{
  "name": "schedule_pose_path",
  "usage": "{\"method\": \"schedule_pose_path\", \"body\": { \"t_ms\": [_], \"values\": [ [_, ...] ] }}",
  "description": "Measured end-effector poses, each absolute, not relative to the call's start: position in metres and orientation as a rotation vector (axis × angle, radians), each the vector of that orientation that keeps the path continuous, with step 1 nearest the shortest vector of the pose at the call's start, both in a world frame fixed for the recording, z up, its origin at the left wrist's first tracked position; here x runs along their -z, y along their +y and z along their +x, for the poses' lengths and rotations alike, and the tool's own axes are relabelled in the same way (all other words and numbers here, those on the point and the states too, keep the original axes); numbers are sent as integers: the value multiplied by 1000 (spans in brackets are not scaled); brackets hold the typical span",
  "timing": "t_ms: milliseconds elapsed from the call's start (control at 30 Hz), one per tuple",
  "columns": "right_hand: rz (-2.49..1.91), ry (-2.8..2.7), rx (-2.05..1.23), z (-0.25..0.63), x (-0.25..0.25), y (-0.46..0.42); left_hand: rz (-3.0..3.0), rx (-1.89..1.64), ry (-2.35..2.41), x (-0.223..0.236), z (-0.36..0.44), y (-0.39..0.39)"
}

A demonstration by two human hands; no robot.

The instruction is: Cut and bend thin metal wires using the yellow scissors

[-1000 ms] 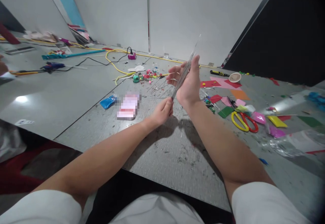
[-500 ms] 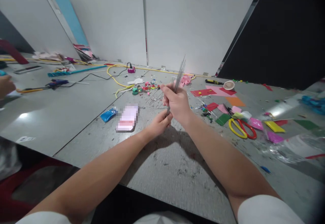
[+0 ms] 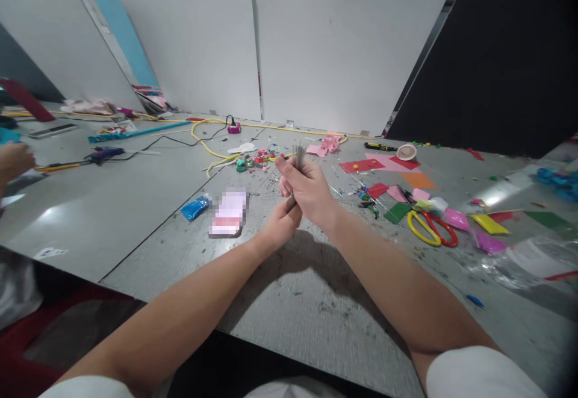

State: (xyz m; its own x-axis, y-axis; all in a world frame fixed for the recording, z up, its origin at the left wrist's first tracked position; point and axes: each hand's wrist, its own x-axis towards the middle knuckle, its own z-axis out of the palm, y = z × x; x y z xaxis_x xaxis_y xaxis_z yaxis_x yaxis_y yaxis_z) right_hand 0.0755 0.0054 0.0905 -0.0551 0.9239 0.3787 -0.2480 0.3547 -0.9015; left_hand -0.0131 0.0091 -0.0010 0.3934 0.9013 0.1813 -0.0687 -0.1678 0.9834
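A bundle of thin grey metal wires (image 3: 298,155) stands nearly upright between my hands, above the grey table. My right hand (image 3: 312,190) is wrapped around its upper part, with the thumb pressed along it and the wire tips sticking out just above. Directly below, my left hand (image 3: 282,224) grips the lower end between thumb and fingers. The two hands touch or nearly touch. Most of the bundle is hidden inside the fingers.
A phone-like blurred object (image 3: 229,212) and a blue packet (image 3: 195,208) lie left of my hands. Scissors (image 3: 424,229), coloured sheets (image 3: 418,180) and a plastic bag (image 3: 533,259) are at right. A yellow cord (image 3: 266,126) runs behind. Another person's hand (image 3: 14,160) is far left.
The wires stood tall and slanted above my right hand; now only short, more even tips show, and the bundle is more upright. Both hands have shifted slightly left.
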Motion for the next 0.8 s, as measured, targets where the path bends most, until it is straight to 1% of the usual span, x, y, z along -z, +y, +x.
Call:
{"method": "schedule_pose_path", "body": {
  "t_ms": [100, 267, 533, 667, 800],
  "values": [
    [-717, -1343, -1101, 76, -95, 1, 1491, -1015, 754, -2, -14, 6],
    [-765, -1414, -1139, 88, -102, 4, 1618, -1033, 828, -4, -18, 9],
    [-680, -1384, -1270, 82, -101, 3, 1500, -1015, 707, 3, -15, 10],
    [-715, -1677, -1204, 100, -107, 6, 1458, -981, 628, -4, -16, 9],
    [-765, -1985, -1224, 157, -104, 30, 1312, -979, 650, -13, -17, 9]
  ]
}}
